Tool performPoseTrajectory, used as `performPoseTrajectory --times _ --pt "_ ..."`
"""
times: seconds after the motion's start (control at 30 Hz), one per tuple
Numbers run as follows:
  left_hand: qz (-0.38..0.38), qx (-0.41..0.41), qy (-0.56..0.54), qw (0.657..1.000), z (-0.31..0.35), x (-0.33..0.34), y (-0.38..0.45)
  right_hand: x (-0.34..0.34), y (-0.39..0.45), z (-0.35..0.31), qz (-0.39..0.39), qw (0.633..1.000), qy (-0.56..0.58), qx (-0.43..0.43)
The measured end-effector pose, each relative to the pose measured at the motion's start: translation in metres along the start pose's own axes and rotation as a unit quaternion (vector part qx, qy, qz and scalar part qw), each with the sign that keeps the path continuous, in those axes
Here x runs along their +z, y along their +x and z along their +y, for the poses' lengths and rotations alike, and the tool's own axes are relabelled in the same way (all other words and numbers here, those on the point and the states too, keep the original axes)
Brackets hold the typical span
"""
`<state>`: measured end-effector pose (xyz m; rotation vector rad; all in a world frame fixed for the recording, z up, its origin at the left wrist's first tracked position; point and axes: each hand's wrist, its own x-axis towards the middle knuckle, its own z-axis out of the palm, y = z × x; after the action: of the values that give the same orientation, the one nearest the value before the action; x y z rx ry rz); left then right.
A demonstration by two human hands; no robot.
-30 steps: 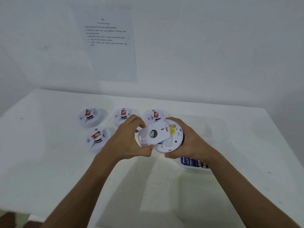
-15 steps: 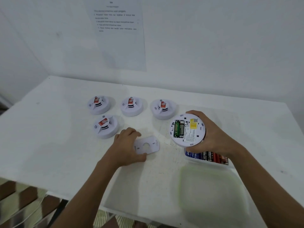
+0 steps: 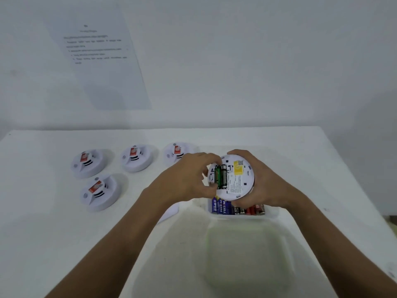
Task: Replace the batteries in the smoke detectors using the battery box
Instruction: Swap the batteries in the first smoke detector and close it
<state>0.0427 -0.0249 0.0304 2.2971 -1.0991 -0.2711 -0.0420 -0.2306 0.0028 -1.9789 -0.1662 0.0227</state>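
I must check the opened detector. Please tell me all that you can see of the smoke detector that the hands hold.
The held smoke detector is a round white plastic disc, turned back-side up above the battery box. Its open bay shows two batteries side by side; beside them sit a yellow sticker and a printed label. The right hand cups its right edge; the left hand fingers reach the batteries.

Both forearms are bare right up to the lower edge of the view, with no sleeve or cuff showing. The left hand (image 3: pixel 189 179) and right hand (image 3: pixel 264 186) wear no gloves, rings or watch.
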Motion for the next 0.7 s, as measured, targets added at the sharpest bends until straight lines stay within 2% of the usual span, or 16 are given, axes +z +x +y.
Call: performPoseTrajectory --times 0.27,0.53,0.7 --pt "-0.031 0.023 0.014 0.999 0.012 0.008 0.021 -0.013 -0.012 0.013 0.029 0.999 0.004 0.015" --pt "-0.057 0.074 0.132 0.987 0.020 0.013 0.025 -0.014 -0.011 0.019 0.026 0.999 0.007 0.019" --pt "-0.011 0.108 0.143 0.984 0.011 0.017 0.017 -0.016 -0.010 0.021 0.027 0.999 0.025 0.021"
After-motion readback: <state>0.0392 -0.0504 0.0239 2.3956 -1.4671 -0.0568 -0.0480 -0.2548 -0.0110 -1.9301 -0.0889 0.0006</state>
